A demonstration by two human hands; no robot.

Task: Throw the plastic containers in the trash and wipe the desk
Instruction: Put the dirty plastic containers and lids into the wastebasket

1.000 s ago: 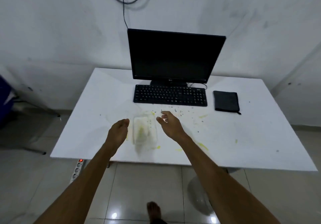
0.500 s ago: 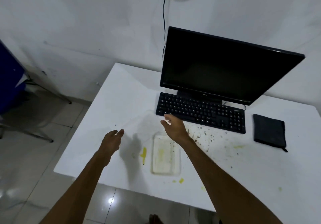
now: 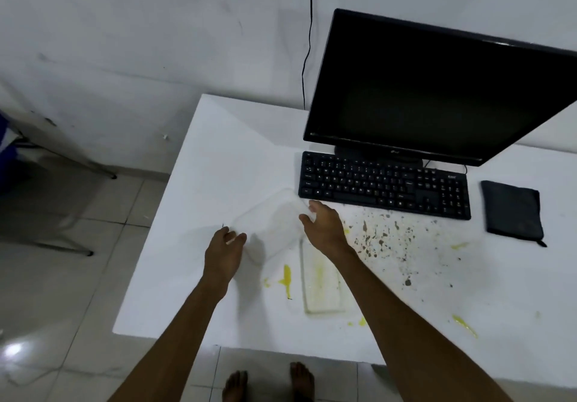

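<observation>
The grip is two hands on the clear container [image 3: 268, 226]: left hand [image 3: 225, 248] pinches its near-left corner, right hand [image 3: 324, 228] curls over its far-right edge; long axis diagonal between them; stained container [image 3: 321, 286] lies beneath the right wrist on the tabletop [image 3: 203, 183]

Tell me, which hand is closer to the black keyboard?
Right. The right hand reaches just in front of the keyboard, near its left end. The left hand hangs farther off, out to the left and nearer the person.

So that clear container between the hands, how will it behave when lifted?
The clear container looks thin-walled and see-through, so it is probably very light and may flex if squeezed. It appears empty, so tipping should spill little. Both the left hand and right hand sit at its ends, which should steady it.
</observation>
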